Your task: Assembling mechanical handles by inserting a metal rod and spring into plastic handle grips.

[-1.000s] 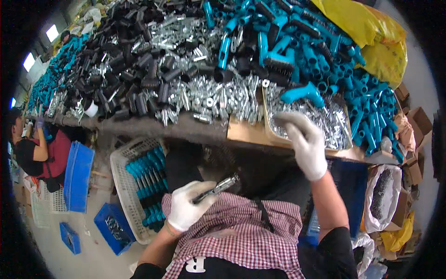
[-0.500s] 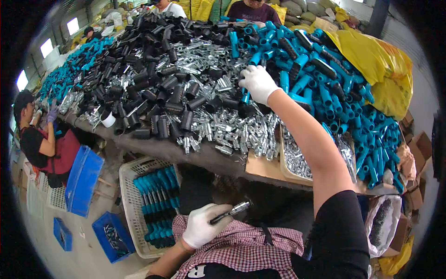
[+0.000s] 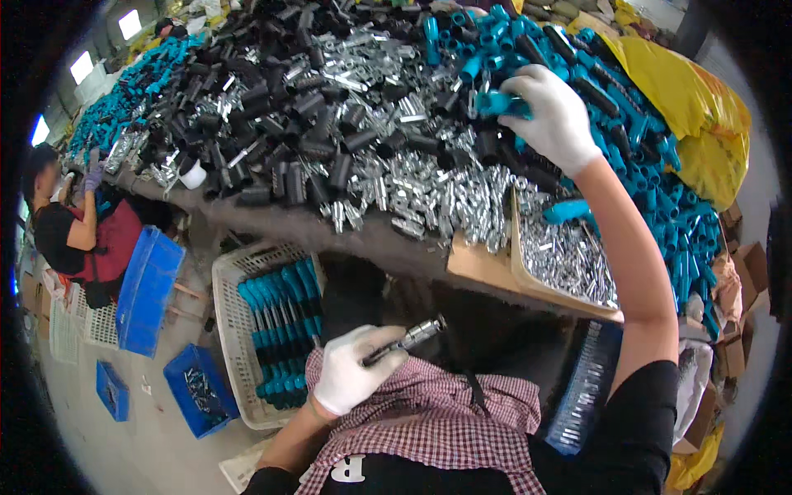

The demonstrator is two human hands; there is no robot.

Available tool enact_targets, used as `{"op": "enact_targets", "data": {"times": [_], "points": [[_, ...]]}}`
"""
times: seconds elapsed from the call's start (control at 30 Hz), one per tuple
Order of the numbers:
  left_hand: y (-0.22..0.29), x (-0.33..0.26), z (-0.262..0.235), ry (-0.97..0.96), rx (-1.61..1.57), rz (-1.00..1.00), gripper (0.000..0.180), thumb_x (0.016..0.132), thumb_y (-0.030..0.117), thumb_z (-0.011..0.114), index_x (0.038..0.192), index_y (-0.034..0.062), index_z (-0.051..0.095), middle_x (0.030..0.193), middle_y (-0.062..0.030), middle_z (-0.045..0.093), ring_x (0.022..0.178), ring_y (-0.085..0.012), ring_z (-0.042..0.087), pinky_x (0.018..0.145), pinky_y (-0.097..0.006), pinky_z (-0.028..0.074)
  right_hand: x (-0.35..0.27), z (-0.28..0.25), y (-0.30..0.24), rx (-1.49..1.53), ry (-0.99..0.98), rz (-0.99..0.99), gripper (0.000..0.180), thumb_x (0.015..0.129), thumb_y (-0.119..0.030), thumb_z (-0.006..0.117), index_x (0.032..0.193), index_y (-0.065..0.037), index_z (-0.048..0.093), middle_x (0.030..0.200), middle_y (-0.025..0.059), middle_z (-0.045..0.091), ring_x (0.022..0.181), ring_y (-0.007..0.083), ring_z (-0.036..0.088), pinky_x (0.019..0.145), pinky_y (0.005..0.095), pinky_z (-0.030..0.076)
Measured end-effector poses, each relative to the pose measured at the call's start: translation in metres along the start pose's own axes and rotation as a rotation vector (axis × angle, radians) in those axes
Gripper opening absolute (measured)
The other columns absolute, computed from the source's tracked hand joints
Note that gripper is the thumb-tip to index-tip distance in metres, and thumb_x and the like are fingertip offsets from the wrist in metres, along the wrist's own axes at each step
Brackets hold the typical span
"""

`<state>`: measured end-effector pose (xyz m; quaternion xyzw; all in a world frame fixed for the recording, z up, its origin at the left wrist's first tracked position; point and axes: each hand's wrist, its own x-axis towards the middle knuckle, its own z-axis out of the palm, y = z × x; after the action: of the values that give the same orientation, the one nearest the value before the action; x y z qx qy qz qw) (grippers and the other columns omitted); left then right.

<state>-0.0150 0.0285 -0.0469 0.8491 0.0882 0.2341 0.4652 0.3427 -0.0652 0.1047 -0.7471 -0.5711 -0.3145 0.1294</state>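
Observation:
My left hand (image 3: 359,367), in a white glove, is closed around a short metal shaft (image 3: 419,332) with a thick silver end, held low in front of the checked apron (image 3: 429,412). At the pile's right side, my gloved right hand (image 3: 551,120) pinches a hollow teal plastic piece (image 3: 497,104); my fingers hide part of it. Behind and beside this hand lie many teal plastic handles (image 3: 594,91). Below the right forearm is a tray (image 3: 521,268) of small metal parts with a teal piece (image 3: 568,211) above them.
Black sleeves (image 3: 305,107) and silver metal parts (image 3: 437,198) cover the table. A white crate (image 3: 224,330) holds rows of teal-and-black assemblies. Blue bins (image 3: 153,289) stand on the left, near a seated co-worker (image 3: 70,223). A yellow sack (image 3: 676,99) lies at the right.
My right hand has moved right from the middle of the pile and now has a teal piece in its fingers. The left hand still grips the metal shaft. The view has tilted down slightly.

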Motion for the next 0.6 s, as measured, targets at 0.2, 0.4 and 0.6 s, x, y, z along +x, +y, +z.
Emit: {"op": "enact_targets", "data": {"times": [0.2,0.4,0.6], "points": [[0.010,-0.004,0.005,0.006,-0.014,-0.009,0.027,0.075,0.009,0.076,0.100,0.0018,0.070,0.079,-0.0132,0.065,0.066,-0.0261,0.065,0.061,-0.034,0.050,-0.186,-0.029,-0.111,1.569,-0.031,1.015,0.049,0.078,-0.022,0.076,0.117,-0.002,0.055,0.112,0.0122,0.064,0.092,0.0207,0.064,0.079,0.0363,0.055],[0.020,-0.001,0.017,-0.189,0.017,0.012,0.028,0.071,0.010,0.076,0.097,0.0005,0.072,0.086,-0.0151,0.070,0.076,-0.0295,0.070,0.068,-0.033,0.054,-0.265,-0.024,-0.165,1.972,0.138,1.247,0.053,0.074,-0.025,0.082,0.116,-0.005,0.057,0.117,0.0153,0.063,0.095,0.0243,0.066,0.082,0.0383,0.058],[0.029,-0.005,0.026,-0.325,-0.015,0.024,0.029,0.071,0.012,0.079,0.097,0.0011,0.072,0.087,-0.0150,0.070,0.077,-0.0276,0.071,0.070,-0.034,0.055,-0.278,-0.035,-0.158,1.833,-0.182,0.986,0.063,0.070,-0.034,0.085,0.117,0.000,0.060,0.118,0.0175,0.064,0.102,0.0262,0.065,0.088,0.0394,0.054]]}}
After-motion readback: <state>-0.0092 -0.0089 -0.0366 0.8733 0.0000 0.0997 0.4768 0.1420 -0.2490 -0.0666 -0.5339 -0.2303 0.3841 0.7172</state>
